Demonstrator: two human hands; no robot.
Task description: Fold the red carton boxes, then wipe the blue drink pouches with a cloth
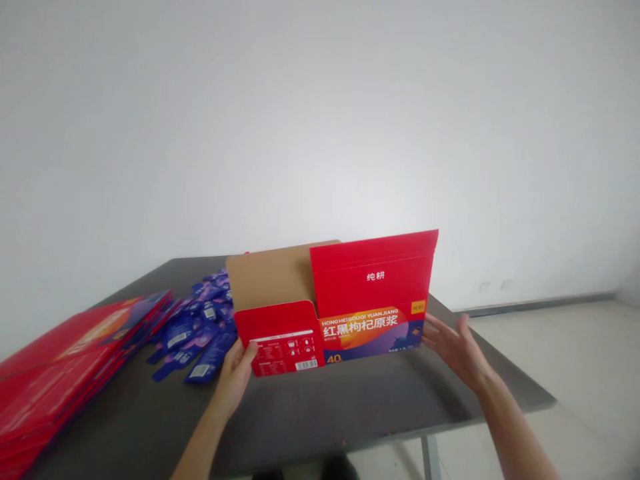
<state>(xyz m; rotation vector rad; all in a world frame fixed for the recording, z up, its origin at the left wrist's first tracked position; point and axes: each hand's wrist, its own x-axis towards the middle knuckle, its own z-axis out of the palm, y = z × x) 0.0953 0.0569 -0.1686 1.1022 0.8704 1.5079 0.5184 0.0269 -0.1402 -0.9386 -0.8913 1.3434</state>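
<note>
A red cardboard box point(370, 287) with white lettering and a purple and orange print is held up above the dark table. Its flaps stand unfolded and the brown inside shows. My left hand point(237, 370) grips the lower left edge, thumb on the red face and the other fingers hidden behind. At the right end, my right hand point(457, 348) has its fingers spread, with the fingertips against or just behind the box's side and the thumb pointing up, off the cardboard.
Flat red cartons point(75, 360) lie stacked at the table's left. Many blue and purple sachets point(200, 330) are heaped between them and the box. The dark table point(310, 413) ends at the right above a pale floor, with a white wall behind.
</note>
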